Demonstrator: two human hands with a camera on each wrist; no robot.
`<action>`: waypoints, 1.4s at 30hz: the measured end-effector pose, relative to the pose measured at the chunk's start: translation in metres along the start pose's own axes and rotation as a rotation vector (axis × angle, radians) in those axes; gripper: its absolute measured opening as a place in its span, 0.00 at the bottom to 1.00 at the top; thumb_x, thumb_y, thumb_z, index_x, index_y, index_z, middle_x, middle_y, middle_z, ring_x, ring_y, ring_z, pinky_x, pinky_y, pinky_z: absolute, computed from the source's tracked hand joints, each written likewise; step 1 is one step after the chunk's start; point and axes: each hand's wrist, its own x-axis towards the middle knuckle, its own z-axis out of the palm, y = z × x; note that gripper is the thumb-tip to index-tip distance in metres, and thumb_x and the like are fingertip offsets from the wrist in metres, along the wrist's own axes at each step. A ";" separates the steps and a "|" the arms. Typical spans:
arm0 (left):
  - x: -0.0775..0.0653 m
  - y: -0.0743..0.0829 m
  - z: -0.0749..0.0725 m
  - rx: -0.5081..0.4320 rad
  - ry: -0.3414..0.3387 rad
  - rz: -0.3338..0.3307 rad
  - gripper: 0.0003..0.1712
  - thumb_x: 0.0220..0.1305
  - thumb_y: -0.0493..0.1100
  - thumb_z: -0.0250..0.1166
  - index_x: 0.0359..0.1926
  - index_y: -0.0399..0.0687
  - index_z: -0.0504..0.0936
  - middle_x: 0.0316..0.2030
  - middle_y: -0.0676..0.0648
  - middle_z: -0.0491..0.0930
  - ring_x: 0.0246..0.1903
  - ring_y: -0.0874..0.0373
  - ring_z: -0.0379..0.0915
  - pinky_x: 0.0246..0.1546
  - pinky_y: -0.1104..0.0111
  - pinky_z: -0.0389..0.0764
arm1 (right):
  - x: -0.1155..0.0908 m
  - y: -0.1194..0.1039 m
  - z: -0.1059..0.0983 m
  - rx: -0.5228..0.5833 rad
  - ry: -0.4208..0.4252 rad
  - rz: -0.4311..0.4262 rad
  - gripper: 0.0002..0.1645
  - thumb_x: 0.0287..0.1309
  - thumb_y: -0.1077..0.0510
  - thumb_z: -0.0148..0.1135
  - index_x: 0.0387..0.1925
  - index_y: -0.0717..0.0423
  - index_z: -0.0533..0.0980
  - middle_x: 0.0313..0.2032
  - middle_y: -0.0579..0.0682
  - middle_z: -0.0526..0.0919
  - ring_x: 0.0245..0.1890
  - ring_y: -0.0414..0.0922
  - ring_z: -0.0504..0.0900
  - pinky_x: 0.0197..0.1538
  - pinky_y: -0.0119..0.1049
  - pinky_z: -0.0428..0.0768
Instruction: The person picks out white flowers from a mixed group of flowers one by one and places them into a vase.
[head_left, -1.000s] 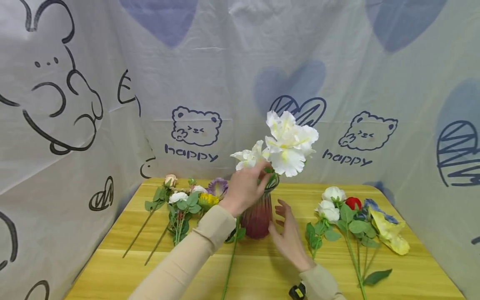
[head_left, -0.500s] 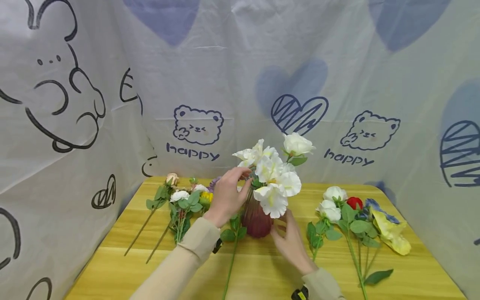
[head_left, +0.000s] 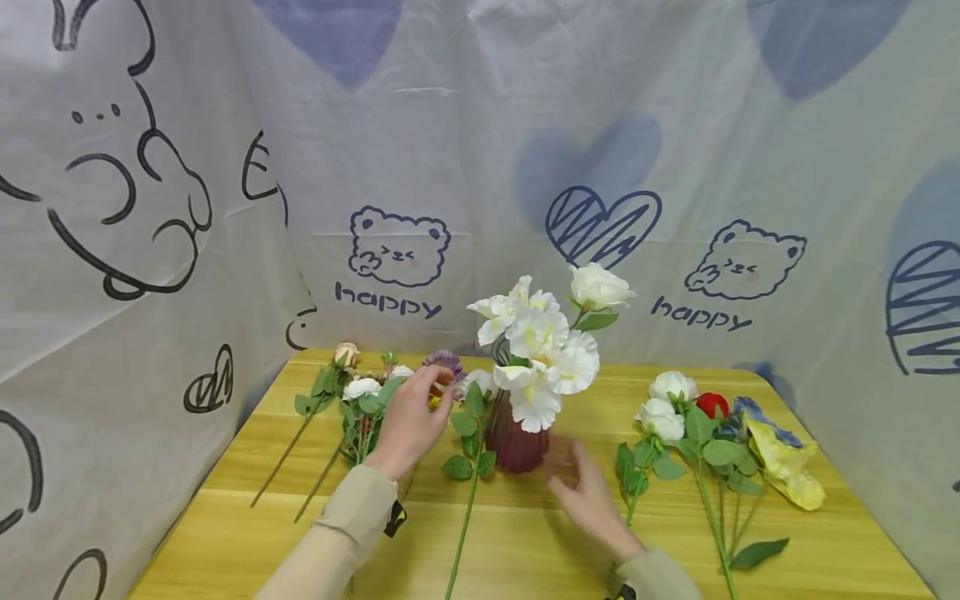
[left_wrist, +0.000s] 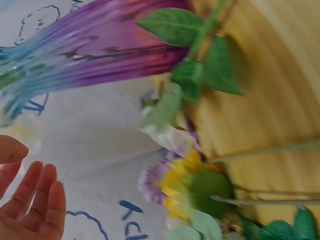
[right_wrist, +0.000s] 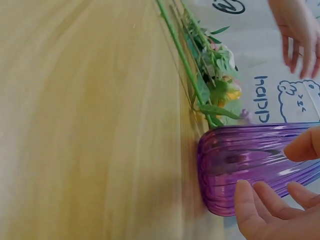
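A ribbed glass vase [head_left: 516, 442], purple at its base, stands on the table with white ruffled flowers [head_left: 536, 358] leaning from its mouth. A white rose [head_left: 600, 287] rises from it on the right. My left hand [head_left: 412, 421] hovers left of the vase, above the flowers lying there; in the left wrist view its fingers [left_wrist: 47, 200] are relaxed and hold nothing. Just right of the vase's lower part is my right hand [head_left: 592, 500], slightly blurred. In the right wrist view its loosely bent fingers [right_wrist: 245, 205] are beside the glass; whether they touch it I cannot tell.
Lying left of the vase are a pale rose [head_left: 347, 354], white blooms [head_left: 362, 388], a purple flower [head_left: 444, 362] and a yellow flower [left_wrist: 182, 175]. White roses [head_left: 663, 417], a red flower [head_left: 712, 406] and a yellow bloom [head_left: 787, 471] lie right. A long green stem [head_left: 467, 525] reaches the front.
My left hand has let go of the white ruffled flower and moved left and down. The flower has sunk lower over the vase, uncovering the white rose. My right hand has shifted slightly right and down.
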 end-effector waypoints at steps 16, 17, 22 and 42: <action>-0.040 -0.027 0.006 0.035 -0.241 -0.140 0.10 0.67 0.38 0.65 0.49 0.46 0.82 0.44 0.45 0.84 0.38 0.55 0.81 0.34 0.66 0.83 | -0.012 0.005 0.006 0.179 -0.196 0.053 0.34 0.59 0.68 0.58 0.67 0.72 0.62 0.57 0.74 0.76 0.53 0.64 0.82 0.50 0.34 0.87; -0.042 -0.027 0.008 0.029 -0.261 -0.143 0.10 0.67 0.38 0.65 0.49 0.46 0.82 0.44 0.45 0.83 0.37 0.56 0.80 0.33 0.66 0.82 | -0.012 0.005 0.006 0.187 -0.198 0.056 0.34 0.59 0.68 0.58 0.67 0.72 0.62 0.57 0.75 0.76 0.53 0.65 0.82 0.51 0.36 0.87; -0.052 -0.021 0.019 0.003 -0.393 -0.136 0.09 0.67 0.38 0.64 0.47 0.44 0.82 0.42 0.45 0.83 0.32 0.60 0.77 0.30 0.69 0.79 | -0.012 0.007 0.006 0.225 -0.206 0.085 0.34 0.59 0.68 0.57 0.67 0.73 0.61 0.58 0.75 0.75 0.55 0.66 0.81 0.53 0.42 0.87; -0.059 0.000 0.044 -0.012 -0.694 -0.188 0.06 0.68 0.42 0.64 0.42 0.45 0.83 0.27 0.52 0.78 0.24 0.60 0.69 0.25 0.67 0.72 | -0.013 0.010 0.000 0.221 -0.200 0.153 0.35 0.58 0.68 0.56 0.67 0.71 0.61 0.57 0.74 0.76 0.52 0.58 0.83 0.52 0.41 0.87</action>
